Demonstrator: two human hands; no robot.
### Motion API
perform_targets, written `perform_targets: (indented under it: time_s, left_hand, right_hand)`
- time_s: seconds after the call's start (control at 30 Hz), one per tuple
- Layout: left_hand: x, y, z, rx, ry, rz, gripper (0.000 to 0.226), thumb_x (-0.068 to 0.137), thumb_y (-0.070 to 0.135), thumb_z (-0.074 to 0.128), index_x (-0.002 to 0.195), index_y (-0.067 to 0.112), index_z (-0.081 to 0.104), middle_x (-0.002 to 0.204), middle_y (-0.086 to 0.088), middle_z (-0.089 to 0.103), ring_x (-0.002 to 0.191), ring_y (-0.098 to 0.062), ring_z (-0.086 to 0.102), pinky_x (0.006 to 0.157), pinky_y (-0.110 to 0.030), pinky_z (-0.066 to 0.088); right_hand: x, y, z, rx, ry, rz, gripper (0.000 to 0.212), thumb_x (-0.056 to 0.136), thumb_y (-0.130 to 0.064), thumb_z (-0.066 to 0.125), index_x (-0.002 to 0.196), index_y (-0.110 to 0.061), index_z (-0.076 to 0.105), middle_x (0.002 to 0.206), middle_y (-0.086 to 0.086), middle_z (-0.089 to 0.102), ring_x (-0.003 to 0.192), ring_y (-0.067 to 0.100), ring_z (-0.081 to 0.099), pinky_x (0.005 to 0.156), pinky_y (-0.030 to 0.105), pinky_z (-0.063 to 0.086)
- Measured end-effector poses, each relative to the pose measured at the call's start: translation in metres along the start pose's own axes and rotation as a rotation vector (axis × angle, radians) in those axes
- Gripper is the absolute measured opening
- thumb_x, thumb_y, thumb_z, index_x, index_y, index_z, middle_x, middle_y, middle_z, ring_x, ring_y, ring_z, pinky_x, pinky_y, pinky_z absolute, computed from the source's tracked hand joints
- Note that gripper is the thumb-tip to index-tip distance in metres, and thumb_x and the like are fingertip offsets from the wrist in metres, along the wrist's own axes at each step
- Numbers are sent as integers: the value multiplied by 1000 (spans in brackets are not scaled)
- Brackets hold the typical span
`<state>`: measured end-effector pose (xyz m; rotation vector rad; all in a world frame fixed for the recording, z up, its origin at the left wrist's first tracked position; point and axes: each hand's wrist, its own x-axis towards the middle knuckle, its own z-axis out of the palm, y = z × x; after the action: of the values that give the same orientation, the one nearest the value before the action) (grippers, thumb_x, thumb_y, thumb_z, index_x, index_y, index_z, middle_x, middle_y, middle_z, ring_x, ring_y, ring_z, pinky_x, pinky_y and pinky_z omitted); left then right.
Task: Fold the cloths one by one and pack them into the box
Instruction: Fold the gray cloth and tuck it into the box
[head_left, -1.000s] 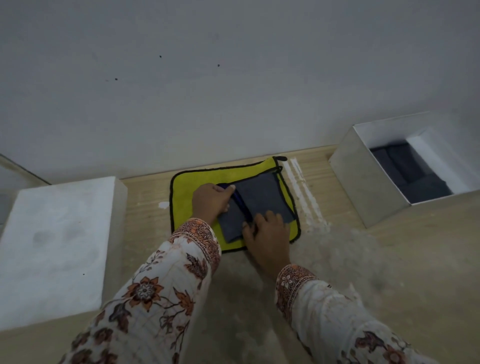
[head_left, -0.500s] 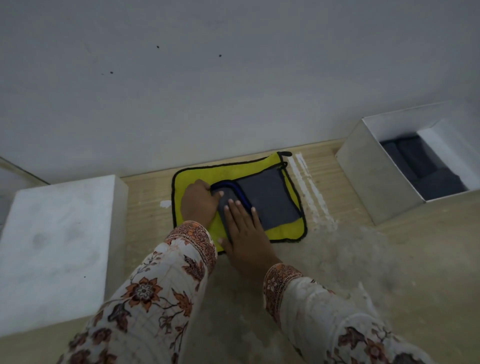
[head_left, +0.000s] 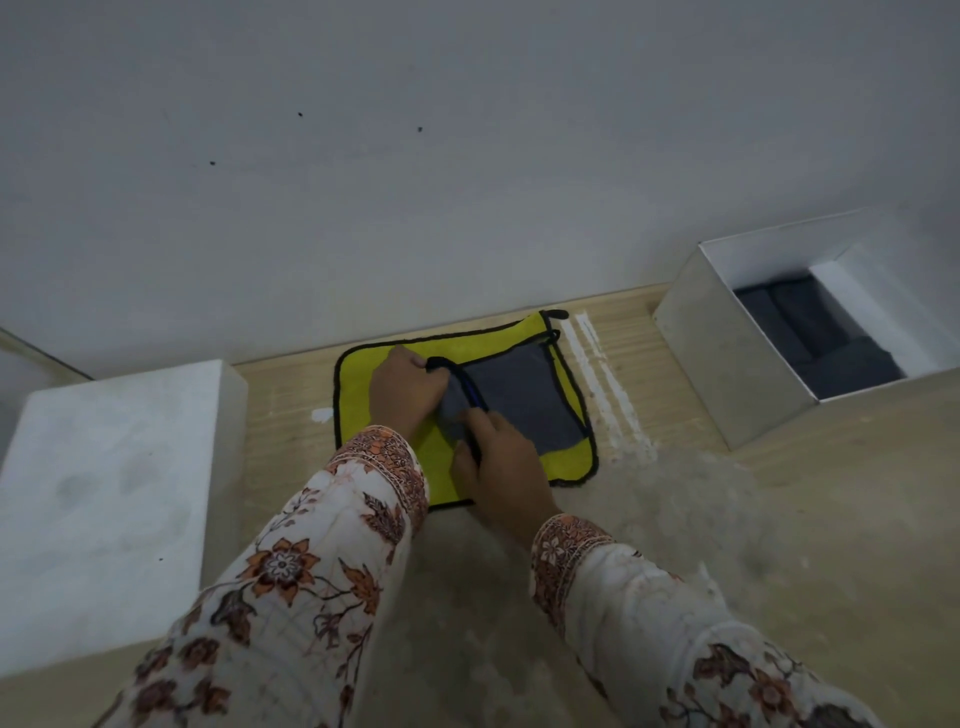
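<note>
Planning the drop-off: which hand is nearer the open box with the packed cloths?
Right. The right hand grips the grey cloth at its near edge, on the side toward the open box. The left hand holds the cloth's far-left corner, farther from the box.

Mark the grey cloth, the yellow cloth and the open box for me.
grey cloth (head_left: 524, 400): head view, flat middle of its top layer.
yellow cloth (head_left: 358, 384): head view, bare left part.
open box (head_left: 727, 358): head view, near outer wall.

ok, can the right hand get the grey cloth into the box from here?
Probably yes: the box sits open-topped to the right of the right hand, with bare table between; the grey cloth isn't fully folded yet.
</note>
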<state>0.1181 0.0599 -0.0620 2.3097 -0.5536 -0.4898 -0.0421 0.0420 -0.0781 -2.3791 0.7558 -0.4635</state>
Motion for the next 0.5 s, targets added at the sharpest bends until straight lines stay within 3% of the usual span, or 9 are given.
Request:
perform_targets:
  time_s: [0.1, 0.23, 0.33, 0.43, 0.5]
  left_hand:
    - [0, 19, 7, -86, 0, -12, 25, 79, 30, 68, 91, 15, 52, 81, -4, 63, 68, -17, 56, 53, -25, 40]
    - [2, 37, 24, -188, -44, 29, 13, 80, 27, 67, 88, 19, 61, 77, -2, 69, 74, -18, 65, 76, -34, 56]
    - [-2, 34, 33, -75, -80, 232, 16, 81, 9, 65, 97, 11, 65, 93, -6, 67, 82, -16, 59, 81, -31, 53]
    - [-3, 22, 41, 125, -112, 361, 24, 80, 18, 72, 103, 18, 68, 108, -6, 60, 100, -19, 57, 85, -29, 47]
    - [-2, 15, 47, 201, -135, 340, 28, 81, 25, 72, 108, 20, 68, 113, -7, 56, 109, -22, 53, 90, -32, 45]
  right_hand:
    - [1, 9, -15, 99, 122, 75, 19, 93, -20, 50, 110, -16, 55, 97, 5, 57, 71, 21, 55, 58, 36, 45]
    - [1, 31, -30, 142, 194, 168, 12, 94, -17, 50, 105, -16, 55, 91, 4, 56, 68, 17, 52, 55, 30, 37]
    - [1, 44, -33, 108, 196, 217, 14, 95, -18, 49, 107, -15, 55, 98, 5, 58, 76, 20, 55, 59, 31, 43]
    - [0, 54, -31, -65, 172, 214, 14, 91, -17, 51, 103, -15, 57, 101, 7, 58, 88, 25, 55, 67, 35, 47]
    - [0, 56, -29, -228, 194, 196, 18, 89, -17, 52, 105, -14, 59, 108, 9, 57, 96, 28, 53, 75, 40, 48]
